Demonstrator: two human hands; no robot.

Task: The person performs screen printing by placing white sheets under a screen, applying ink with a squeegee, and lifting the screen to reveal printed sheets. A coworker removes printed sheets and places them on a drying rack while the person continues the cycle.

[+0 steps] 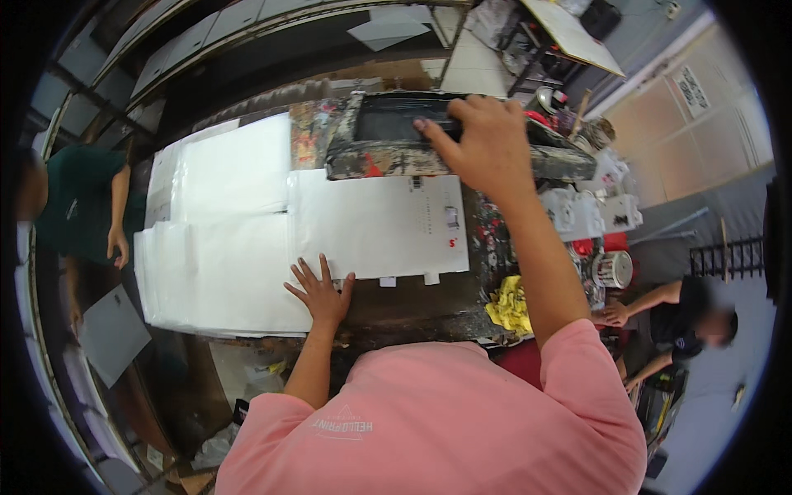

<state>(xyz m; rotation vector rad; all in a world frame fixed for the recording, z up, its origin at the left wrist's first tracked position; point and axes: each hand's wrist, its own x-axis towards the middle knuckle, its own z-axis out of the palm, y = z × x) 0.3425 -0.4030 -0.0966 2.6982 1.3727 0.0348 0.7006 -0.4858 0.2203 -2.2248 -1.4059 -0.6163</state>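
Note:
My left hand [322, 297] lies flat with fingers spread on the near edge of a stack of white sheets [235, 264]. To its right, a single white sheet [363, 223] with small dark and red printed marks lies on the paint-stained table [487, 239]. Beyond that sheet, a screen printing frame [412, 158] has a dark inside and paint-smeared wooden sides. My right hand [487, 140] reaches over the frame's near side and is closed on it. Its fingertips are partly hidden, so whether it also holds something inside the frame cannot be made out.
A crumpled yellow cloth [511, 305] lies at the table's right edge, near a white tub [612, 269] and white containers [573, 210]. At the left a person in dark green [82, 190] handles a sheet [114, 334]. Another person [676, 318] is at the right.

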